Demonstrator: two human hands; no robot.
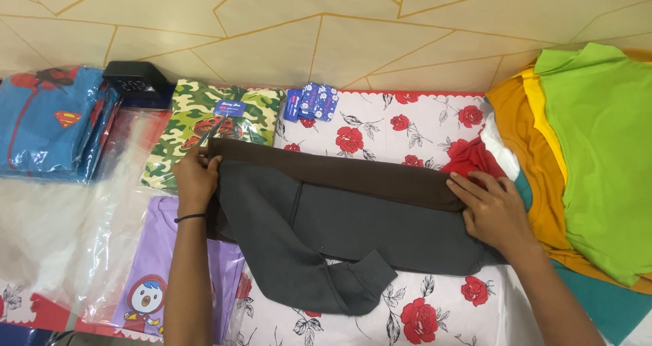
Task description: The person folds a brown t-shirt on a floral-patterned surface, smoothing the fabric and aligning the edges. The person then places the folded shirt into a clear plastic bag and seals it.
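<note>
— What stays out of sight? The dark grey garment (319, 230) covers much of the rose-print sheet (421, 125), and the right hand (492, 213) hides its far end.

— And the edges? The green shirt (598, 156) runs off right; both forearms leave the bottom.

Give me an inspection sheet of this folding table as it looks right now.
Surface: rose-print cloth covers the table.
Job's things: dark grey garment with brown panel, spread flat, cuffed sleeve folded below.
Clutter: bagged camouflage top, bagged lilac top, bagged blue tops, blue tags, black box, pile of shirts.
Hands: left hand and right hand press the garment's two ends.
Cables: nothing seen.
Surroundings: cream wall with gold lines.
</note>
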